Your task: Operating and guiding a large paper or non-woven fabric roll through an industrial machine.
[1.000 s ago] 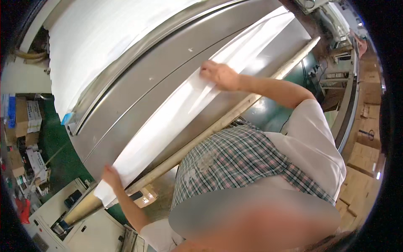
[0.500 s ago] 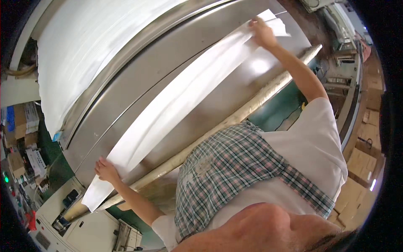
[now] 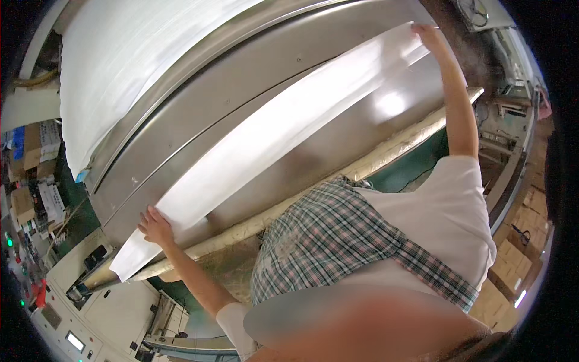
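Observation:
A long, narrow white cloth (image 3: 259, 145) lies slantwise over a bare metal surface (image 3: 241, 102), folded lengthwise with a lower layer showing along its near edge. At its far right end my right hand (image 3: 428, 37) is closed on the corner, fingertips pressed to the edge. Toward the lower left end, my left hand (image 3: 157, 228) lies on the cloth with its fingers apart. The cloth's lower left tip reaches past that hand, over a film-wrapped roller (image 3: 235, 234). The underside of the cloth is hidden.
Beyond a raised metal rail, a broad white sheet (image 3: 139, 72) spreads at the upper left. Along my front runs the wrapped roller. A pale machine cabinet (image 3: 114, 314) with a control panel stands lower left. Cardboard boxes (image 3: 509, 265) lie at the right, others at the left.
My right hand has moved outward to the right along the cloth to its corner. The cloth's loose, bunched right end is now drawn out flatter and wider. My left hand has shifted slightly upward in view.

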`<state>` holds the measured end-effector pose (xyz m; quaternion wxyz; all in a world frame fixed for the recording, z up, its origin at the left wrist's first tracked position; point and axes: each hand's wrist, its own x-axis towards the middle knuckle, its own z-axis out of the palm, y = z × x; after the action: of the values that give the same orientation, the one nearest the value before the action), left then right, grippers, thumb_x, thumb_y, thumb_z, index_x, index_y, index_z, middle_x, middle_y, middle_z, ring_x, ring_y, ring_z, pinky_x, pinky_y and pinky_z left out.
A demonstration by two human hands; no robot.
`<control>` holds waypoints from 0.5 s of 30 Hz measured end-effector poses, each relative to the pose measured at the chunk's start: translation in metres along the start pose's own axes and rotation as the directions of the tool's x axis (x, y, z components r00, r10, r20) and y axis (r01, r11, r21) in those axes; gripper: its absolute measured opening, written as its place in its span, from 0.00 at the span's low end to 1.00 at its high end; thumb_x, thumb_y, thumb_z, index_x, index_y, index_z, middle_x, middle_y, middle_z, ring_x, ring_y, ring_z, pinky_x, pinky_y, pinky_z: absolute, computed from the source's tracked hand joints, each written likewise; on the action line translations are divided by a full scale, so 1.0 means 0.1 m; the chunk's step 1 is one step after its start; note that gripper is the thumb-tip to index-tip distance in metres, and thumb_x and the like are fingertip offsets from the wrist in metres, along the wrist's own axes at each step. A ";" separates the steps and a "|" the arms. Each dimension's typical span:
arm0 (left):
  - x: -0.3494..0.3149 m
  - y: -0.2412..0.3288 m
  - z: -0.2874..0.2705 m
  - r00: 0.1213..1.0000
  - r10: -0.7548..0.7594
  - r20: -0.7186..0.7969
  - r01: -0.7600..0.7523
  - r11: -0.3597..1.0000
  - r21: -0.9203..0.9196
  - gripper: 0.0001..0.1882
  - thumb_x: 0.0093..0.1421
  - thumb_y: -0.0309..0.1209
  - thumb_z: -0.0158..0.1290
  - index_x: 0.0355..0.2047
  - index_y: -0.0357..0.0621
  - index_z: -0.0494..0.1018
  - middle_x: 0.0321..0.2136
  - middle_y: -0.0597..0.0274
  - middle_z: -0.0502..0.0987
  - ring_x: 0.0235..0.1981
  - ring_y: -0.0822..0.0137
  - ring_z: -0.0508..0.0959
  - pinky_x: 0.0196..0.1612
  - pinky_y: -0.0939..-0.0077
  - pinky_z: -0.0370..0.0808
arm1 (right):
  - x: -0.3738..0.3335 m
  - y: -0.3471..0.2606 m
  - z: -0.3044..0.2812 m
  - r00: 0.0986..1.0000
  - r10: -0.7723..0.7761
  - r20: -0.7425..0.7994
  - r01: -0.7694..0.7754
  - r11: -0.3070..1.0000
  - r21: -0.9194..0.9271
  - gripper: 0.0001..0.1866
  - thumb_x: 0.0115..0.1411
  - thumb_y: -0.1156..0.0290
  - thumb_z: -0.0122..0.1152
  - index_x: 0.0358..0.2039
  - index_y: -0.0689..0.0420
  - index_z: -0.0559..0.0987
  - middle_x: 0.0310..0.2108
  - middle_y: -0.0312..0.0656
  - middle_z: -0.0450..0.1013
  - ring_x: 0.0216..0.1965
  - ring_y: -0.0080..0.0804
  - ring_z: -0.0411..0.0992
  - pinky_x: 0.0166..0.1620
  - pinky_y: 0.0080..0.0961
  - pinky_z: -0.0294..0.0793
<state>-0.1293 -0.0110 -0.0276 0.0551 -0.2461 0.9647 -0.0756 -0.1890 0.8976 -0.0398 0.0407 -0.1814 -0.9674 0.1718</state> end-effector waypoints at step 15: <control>-0.27 -0.80 0.23 0.931 0.090 -0.353 -0.172 0.962 -0.211 0.22 0.61 0.42 0.35 0.56 0.56 0.57 0.57 0.48 0.53 0.59 0.48 0.51 0.53 0.48 0.55 | -0.63 -1.49 0.14 0.670 -0.134 0.731 0.106 0.991 0.084 0.23 0.53 0.55 0.55 0.49 0.49 0.68 0.36 0.40 0.71 0.33 0.28 0.69 0.38 0.26 0.70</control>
<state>-0.0650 -0.0696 -0.0349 -0.1373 -0.1688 0.9760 0.0030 -0.1823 0.7400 -0.0025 -0.3365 -0.0324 -0.9090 0.2438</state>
